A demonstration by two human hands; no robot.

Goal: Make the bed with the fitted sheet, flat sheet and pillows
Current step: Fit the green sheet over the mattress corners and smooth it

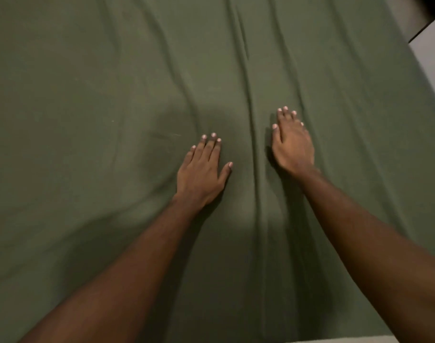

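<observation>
An olive green sheet [100, 95] covers the bed and fills nearly the whole view. Long wrinkles run up the middle of it, between and beyond my hands. My left hand [201, 172] lies flat, palm down on the sheet, fingers together and thumb out. My right hand [292, 142] also rests palm down on the sheet, a little farther up and to the right of the central fold. Neither hand holds anything. I cannot tell whether this is the fitted or the flat sheet. No pillows are in view.
The bed's right edge runs diagonally at the upper right, with pale floor [431, 53] beyond it. A dark object [431, 6] sits in the top right corner. A pale strip [335, 340] shows at the bottom edge.
</observation>
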